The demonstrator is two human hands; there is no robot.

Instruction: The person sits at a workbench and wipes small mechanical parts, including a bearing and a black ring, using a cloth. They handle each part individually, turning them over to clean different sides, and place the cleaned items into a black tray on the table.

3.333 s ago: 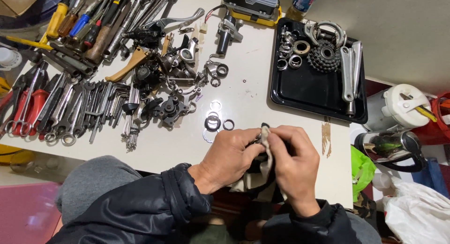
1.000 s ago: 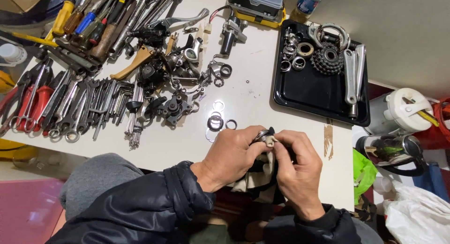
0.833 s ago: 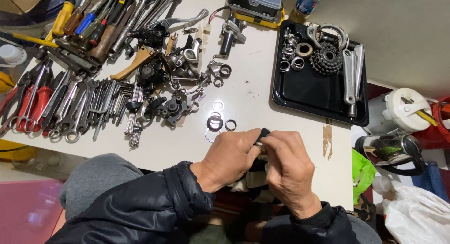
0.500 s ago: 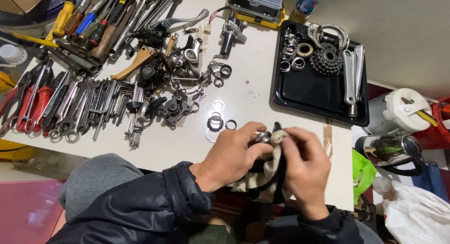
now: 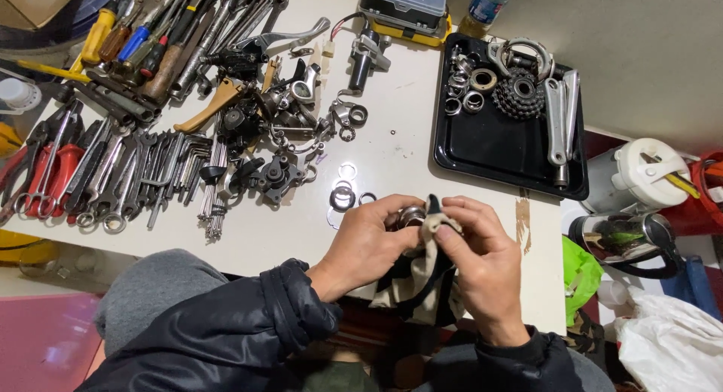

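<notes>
Cleaning step: left hand (image 5: pixel 369 245) grips a small round metal bearing part (image 5: pixel 411 215) just above the white bench (image 5: pixel 399 147) edge, while right hand (image 5: pixel 482 260), fingers closed, rubs it w/ a grimy beige rag (image 5: pixel 422 275). Next move likely calls for turning part to reach unwiped faces.

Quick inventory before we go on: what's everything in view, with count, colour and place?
small metal part: one, silver, held in the left hand
rag: one, dirty beige and black, pressed on the part by the right hand
rings: several, silver and black, on the table beyond the hands
table: one, white
tray: one, black, right of centre, holding a sprocket cluster, cranks and rings
wrenches and pliers: many, silver, some red-handled, left
screwdrivers: several, yellow, blue and red handles, top left
case: one, grey and yellow, top
left hand
right hand
</notes>
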